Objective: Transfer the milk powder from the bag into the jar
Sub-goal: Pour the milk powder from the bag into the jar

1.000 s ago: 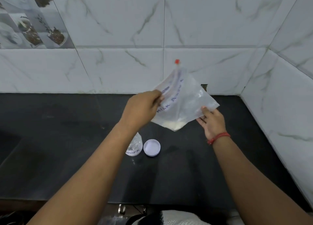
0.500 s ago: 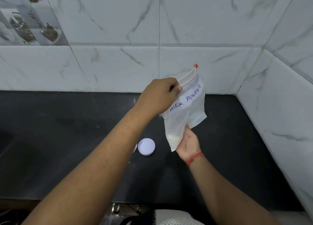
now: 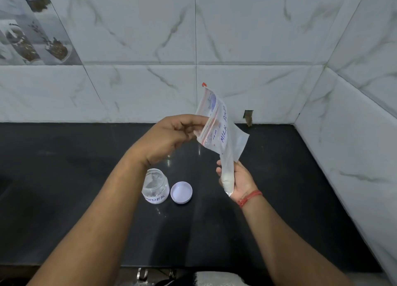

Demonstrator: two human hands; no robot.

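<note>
You hold the bag [image 3: 223, 135] upright above the dark worktop [image 3: 279, 199], in front of the tiled wall at the far side. Your left hand [image 3: 171, 139] pinches the zip edge near the top of the bag, and your right hand [image 3: 236, 182] grips the lower corner, where the small heap of milk powder [image 3: 227, 178] sits. Both hands are clamped on the bag, one high and one low, well apart from each other.

The jar [image 3: 155, 189] stands on the worktop below your left wrist, to the left of the bag and nearer to you. Its mouth is uncovered, and the lid [image 3: 181, 192] lies just beside it on the right, inner face up. Through the clear wall I can see no powder inside, apart from a faint residue, so I judge the pouring has not begun. Opening the jar is done; whether the zip is already parted I cannot tell. What is left, as I read it: open the bag if it is shut, bring a corner over the jar mouth, tip the powder in, then close the jar.

On the bag, blue handwriting reads "MILK", followed by a word cut off by a fold, beginning "PO". There is small print by the red zip strip, too small to read. The jar's white label shows "WDER", with the start hidden by your arm.
</note>
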